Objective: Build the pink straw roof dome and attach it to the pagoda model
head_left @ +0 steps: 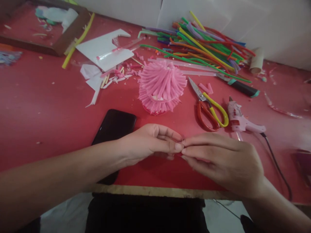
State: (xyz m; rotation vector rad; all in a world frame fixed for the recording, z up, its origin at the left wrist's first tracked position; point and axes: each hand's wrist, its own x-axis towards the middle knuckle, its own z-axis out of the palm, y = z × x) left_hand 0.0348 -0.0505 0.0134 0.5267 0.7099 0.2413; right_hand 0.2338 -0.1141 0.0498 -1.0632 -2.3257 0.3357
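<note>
Head view: a pink fuzzy model (pixel 165 81) stands on the red bench (pixel 48 119), just beyond the hands, probably set there to leave them room.
Left hand (pixel 155 142): between the model and the bench's near edge, thumb and fingers curved inward.
Right hand (pixel 225 158): nearer the edge than the model and to its right, fingers bunched; the two hands meet at the fingertips, seemingly for fine work. Anything pinched there is too hidden to tell.
Scissors (pixel 201 96): right of the model, lying open, handles towards the person, presumably for easy picking up.
Glue gun (pixel 234 118): farther right of the model, nozzle pointing away from the hands, perhaps for safety.
Phone (pixel 118 124): left of the model on the near side, partly under the left forearm.
Pipe cleaners (pixel 206 48): heaped behind the model to the right, likely kept back as stock.
</note>
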